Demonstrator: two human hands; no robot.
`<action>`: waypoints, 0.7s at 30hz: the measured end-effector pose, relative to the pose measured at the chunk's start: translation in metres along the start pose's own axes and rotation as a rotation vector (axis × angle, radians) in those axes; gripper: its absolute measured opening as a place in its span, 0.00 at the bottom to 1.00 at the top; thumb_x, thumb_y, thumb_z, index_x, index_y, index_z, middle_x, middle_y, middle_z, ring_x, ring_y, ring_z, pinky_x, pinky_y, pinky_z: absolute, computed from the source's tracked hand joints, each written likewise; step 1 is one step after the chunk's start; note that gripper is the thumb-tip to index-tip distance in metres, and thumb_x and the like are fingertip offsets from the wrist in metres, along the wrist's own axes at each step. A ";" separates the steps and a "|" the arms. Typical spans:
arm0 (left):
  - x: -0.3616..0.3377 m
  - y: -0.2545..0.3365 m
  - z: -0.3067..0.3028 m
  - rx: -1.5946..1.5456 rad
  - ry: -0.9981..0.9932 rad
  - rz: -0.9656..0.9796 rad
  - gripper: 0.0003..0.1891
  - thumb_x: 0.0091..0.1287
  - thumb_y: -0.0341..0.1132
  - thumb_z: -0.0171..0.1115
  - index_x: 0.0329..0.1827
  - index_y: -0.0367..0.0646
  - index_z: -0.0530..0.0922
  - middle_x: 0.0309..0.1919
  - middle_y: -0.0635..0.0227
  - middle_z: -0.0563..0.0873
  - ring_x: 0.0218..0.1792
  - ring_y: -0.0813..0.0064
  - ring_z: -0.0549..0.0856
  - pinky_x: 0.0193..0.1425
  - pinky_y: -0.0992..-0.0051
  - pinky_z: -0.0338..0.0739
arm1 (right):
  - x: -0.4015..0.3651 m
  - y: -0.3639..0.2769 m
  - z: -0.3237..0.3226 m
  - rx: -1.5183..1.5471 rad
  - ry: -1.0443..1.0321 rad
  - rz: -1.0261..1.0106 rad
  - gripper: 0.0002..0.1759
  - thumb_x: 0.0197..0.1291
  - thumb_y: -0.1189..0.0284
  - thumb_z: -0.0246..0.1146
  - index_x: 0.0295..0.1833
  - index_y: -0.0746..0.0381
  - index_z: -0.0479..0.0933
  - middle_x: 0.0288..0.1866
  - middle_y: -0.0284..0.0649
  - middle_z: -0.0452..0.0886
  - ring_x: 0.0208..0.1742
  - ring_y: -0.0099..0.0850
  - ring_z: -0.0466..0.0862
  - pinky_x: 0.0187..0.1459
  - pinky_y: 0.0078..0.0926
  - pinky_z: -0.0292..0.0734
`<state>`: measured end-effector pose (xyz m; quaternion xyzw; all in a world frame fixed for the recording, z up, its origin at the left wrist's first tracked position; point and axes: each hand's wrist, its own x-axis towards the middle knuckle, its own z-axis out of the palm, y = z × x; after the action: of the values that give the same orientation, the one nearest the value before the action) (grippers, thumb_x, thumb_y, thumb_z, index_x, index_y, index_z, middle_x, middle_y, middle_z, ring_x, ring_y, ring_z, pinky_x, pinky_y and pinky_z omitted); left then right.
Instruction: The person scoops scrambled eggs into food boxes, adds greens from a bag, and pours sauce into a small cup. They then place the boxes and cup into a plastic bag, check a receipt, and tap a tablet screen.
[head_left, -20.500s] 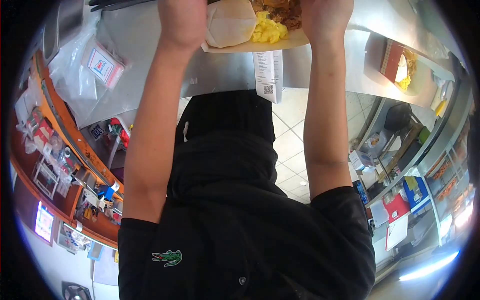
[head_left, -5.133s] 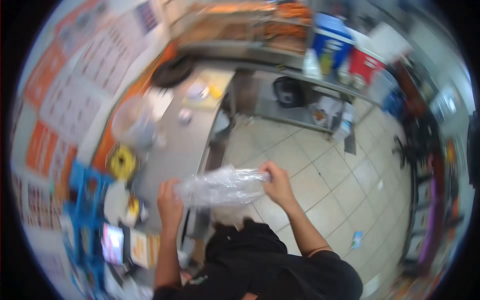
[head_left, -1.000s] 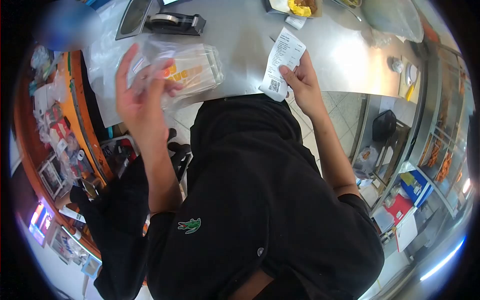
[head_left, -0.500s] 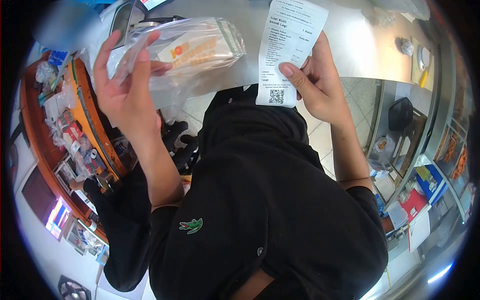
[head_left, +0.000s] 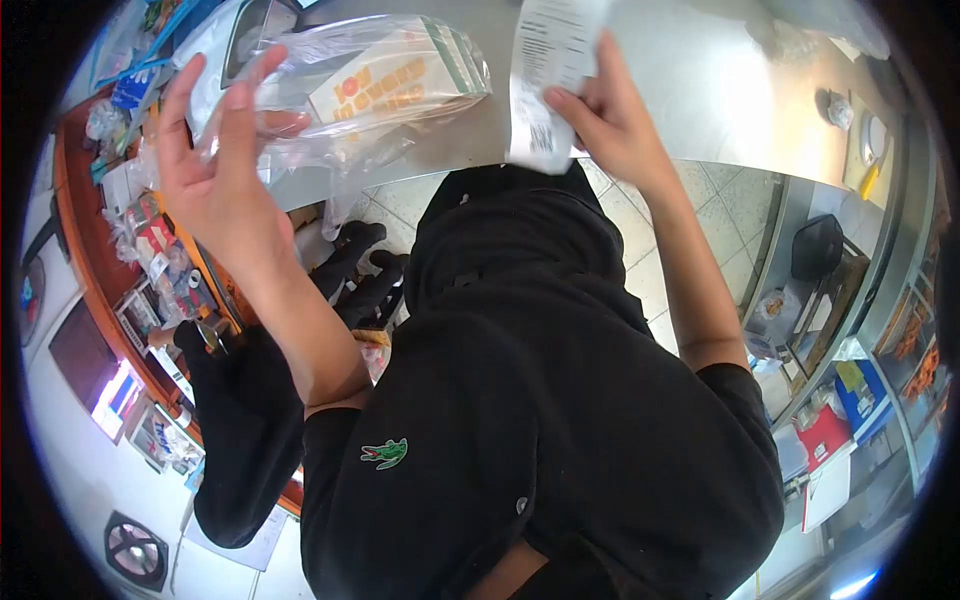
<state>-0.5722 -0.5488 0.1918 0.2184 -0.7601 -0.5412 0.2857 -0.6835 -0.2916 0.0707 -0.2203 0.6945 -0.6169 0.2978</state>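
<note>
My left hand (head_left: 225, 165) is raised at the upper left with its fingers spread, in front of a clear plastic bag (head_left: 330, 135). Inside the bag lies a white box (head_left: 385, 85) with orange lettering and green stripes. Whether any fingertip touches the plastic cannot be made out. My right hand (head_left: 610, 120) pinches a long white printed receipt (head_left: 550, 75) between thumb and fingers, over the front edge of the metal counter (head_left: 700, 90). The receipt's print is blurred.
Another person in a black sleeve (head_left: 245, 430) is at the left, by an orange-edged shelf (head_left: 85, 200) of packed goods. A yellow-handled knife (head_left: 870, 180) and a small crumpled plastic bundle (head_left: 838, 110) lie at the upper right. A black container (head_left: 817, 247) is below.
My right hand has moved up and slightly left with the receipt, which now looks blurred. My left hand has shifted slightly left, its fingers still spread.
</note>
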 end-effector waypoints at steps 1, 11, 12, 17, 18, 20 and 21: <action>0.001 0.002 -0.004 -0.021 0.007 0.022 0.23 0.74 0.28 0.64 0.69 0.30 0.70 0.53 0.33 0.87 0.35 0.67 0.91 0.43 0.73 0.86 | 0.012 0.047 0.004 -0.010 0.012 0.158 0.49 0.70 0.77 0.64 0.86 0.64 0.40 0.47 0.50 0.87 0.35 0.27 0.86 0.35 0.24 0.80; 0.016 -0.031 -0.038 0.053 -0.041 -0.033 0.23 0.74 0.30 0.64 0.68 0.30 0.71 0.54 0.32 0.86 0.34 0.58 0.93 0.45 0.69 0.89 | 0.016 0.147 0.085 -0.462 0.207 0.287 0.66 0.60 0.67 0.76 0.87 0.60 0.32 0.26 0.45 0.86 0.27 0.40 0.88 0.31 0.34 0.82; 0.015 -0.036 -0.038 0.116 -0.033 -0.010 0.23 0.75 0.31 0.62 0.68 0.31 0.71 0.55 0.31 0.85 0.35 0.57 0.93 0.46 0.68 0.89 | 0.015 0.142 0.088 -0.505 0.213 0.293 0.65 0.59 0.66 0.76 0.88 0.57 0.33 0.26 0.46 0.86 0.27 0.42 0.88 0.32 0.35 0.82; 0.019 -0.044 -0.056 0.246 0.016 -0.011 0.25 0.79 0.39 0.48 0.72 0.31 0.68 0.65 0.30 0.77 0.58 0.46 0.81 0.64 0.48 0.82 | 0.020 0.138 0.089 -0.817 0.068 0.256 0.62 0.56 0.60 0.78 0.88 0.43 0.44 0.31 0.42 0.87 0.28 0.42 0.88 0.34 0.40 0.83; 0.020 -0.041 -0.064 0.175 0.008 -0.051 0.26 0.79 0.40 0.45 0.74 0.32 0.67 0.67 0.30 0.75 0.60 0.47 0.79 0.65 0.46 0.81 | 0.021 0.137 0.090 -0.853 0.044 0.264 0.61 0.56 0.59 0.78 0.88 0.41 0.45 0.32 0.42 0.87 0.29 0.42 0.88 0.35 0.40 0.83; 0.026 -0.034 -0.084 -0.033 -0.051 -0.119 0.28 0.77 0.40 0.47 0.78 0.37 0.64 0.64 0.29 0.77 0.48 0.60 0.82 0.62 0.49 0.84 | 0.020 0.130 0.095 -0.922 0.031 0.235 0.61 0.56 0.59 0.78 0.88 0.42 0.46 0.34 0.42 0.87 0.30 0.42 0.88 0.34 0.39 0.83; 0.028 -0.031 -0.093 -0.066 -0.072 -0.099 0.28 0.77 0.41 0.47 0.78 0.37 0.64 0.64 0.29 0.77 0.48 0.60 0.82 0.62 0.50 0.84 | 0.021 0.127 0.097 -0.960 0.025 0.218 0.61 0.56 0.58 0.78 0.88 0.42 0.46 0.35 0.43 0.87 0.30 0.42 0.89 0.34 0.39 0.83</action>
<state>-0.5301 -0.6416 0.1908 0.2267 -0.7400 -0.5869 0.2378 -0.6246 -0.3578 -0.0637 -0.2513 0.9228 -0.1951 0.2174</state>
